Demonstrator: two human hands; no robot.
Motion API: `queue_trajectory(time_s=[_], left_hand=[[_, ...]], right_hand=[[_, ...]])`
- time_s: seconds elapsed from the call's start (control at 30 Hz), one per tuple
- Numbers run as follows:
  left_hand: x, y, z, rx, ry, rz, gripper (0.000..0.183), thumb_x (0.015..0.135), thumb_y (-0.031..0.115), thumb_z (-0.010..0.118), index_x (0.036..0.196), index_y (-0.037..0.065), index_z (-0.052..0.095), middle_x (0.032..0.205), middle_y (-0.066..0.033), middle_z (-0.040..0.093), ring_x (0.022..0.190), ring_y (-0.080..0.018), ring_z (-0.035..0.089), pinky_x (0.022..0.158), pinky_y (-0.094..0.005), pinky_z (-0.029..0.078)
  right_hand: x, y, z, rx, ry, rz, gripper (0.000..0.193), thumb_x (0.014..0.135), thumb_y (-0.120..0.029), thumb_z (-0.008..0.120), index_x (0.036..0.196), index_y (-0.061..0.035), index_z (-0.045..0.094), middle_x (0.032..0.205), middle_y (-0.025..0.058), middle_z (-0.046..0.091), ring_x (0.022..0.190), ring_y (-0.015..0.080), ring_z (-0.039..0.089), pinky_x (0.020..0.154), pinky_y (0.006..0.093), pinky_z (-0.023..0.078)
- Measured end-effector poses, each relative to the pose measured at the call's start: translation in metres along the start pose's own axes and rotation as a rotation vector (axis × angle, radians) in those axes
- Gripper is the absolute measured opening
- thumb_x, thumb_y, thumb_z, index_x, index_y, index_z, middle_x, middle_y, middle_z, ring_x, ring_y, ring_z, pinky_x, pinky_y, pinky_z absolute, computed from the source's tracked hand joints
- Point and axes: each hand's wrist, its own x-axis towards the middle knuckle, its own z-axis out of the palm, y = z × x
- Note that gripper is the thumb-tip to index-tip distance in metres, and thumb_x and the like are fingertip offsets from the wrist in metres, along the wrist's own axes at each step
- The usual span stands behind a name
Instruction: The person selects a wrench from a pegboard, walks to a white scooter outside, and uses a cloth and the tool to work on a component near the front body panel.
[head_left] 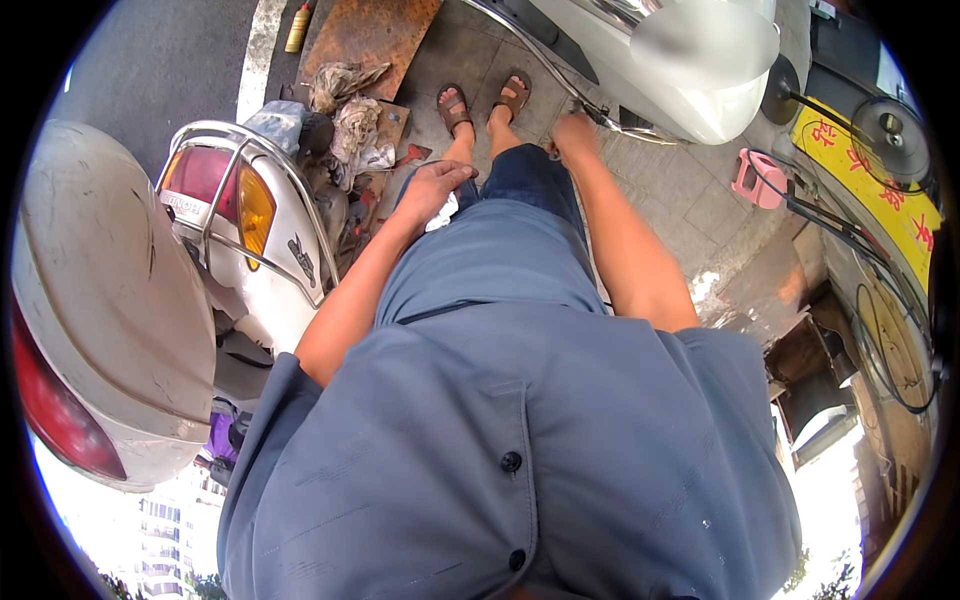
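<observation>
My left hand [436,188] is in front of my left thigh, its fingers bent and drawn together. Just below it shows a crumpled white piece [442,213], perhaps cloth or paper; whether the fingers grip it is hidden. My right hand [575,138] hangs lower, beside my right knee, with its fingers curled closed. A small dark bit [553,152] shows at its inner side, too small to name. Close beyond that hand runs the curved metal edge [640,133] of a white scooter [690,75]; I cannot tell if they touch.
At left stand a white scooter tail [285,290] with a metal rail and a pale top box [115,290]. Dirty rags [355,130], a red-headed tool [411,155] and a rusty board [365,40] lie ahead. A pink holder [762,182] and yellow sign [870,180] are at right.
</observation>
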Motion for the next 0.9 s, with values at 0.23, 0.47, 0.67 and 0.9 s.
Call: queue_trajectory(time_s=[0.23, 0.47, 0.67, 0.9], left_hand=[[-0.013, 0.013, -0.012, -0.031, 0.028, -0.014, 0.023, 0.096, 0.021, 0.060, 0.103, 0.001, 0.071, 0.074, 0.0029, 0.060, 0.062, -0.0036, 0.049, 0.055, -0.0199, 0.038], [0.011, -0.010, -0.002, -0.002, -0.011, -0.017, 0.026, 0.095, 0.023, 0.062, 0.103, 0.000, 0.070, 0.075, 0.0024, 0.061, 0.064, -0.0043, 0.050, 0.057, -0.0220, 0.040], [0.005, 0.006, -0.016, 0.098, -0.043, -0.028, 0.027, 0.097, 0.026, 0.058, 0.108, 0.003, 0.068, 0.078, 0.0024, 0.062, 0.065, -0.0052, 0.049, 0.063, -0.0212, 0.040], [0.019, 0.019, -0.009, -0.149, 0.058, 0.157, 0.035, 0.097, 0.034, 0.059, 0.102, 0.001, 0.067, 0.081, -0.0025, 0.065, 0.072, -0.0083, 0.056, 0.068, -0.0232, 0.043]], right_hand=[[-0.030, -0.024, 0.038, -0.101, 0.157, -0.126, 0.040, 0.089, -0.023, 0.047, 0.113, 0.0090, 0.049, 0.091, 0.0285, 0.068, 0.098, 0.0414, 0.066, 0.086, 0.0489, 0.050], [-0.055, 0.001, -0.031, -0.057, 0.213, -0.133, 0.029, 0.092, -0.014, 0.046, 0.105, 0.0113, 0.047, 0.071, 0.0197, 0.062, 0.047, 0.0271, 0.063, 0.044, 0.0391, 0.048], [-0.036, -0.017, 0.005, -0.058, -0.172, -0.173, 0.033, 0.091, -0.019, 0.045, 0.111, 0.0075, 0.047, 0.069, 0.0207, 0.066, 0.053, 0.0309, 0.067, 0.058, 0.0439, 0.054], [-0.119, -0.039, 0.048, -0.373, -0.247, -0.726, 0.033, 0.092, -0.030, 0.053, 0.110, -0.0021, 0.056, 0.091, 0.0285, 0.064, 0.084, 0.0464, 0.063, 0.075, 0.0523, 0.050]])
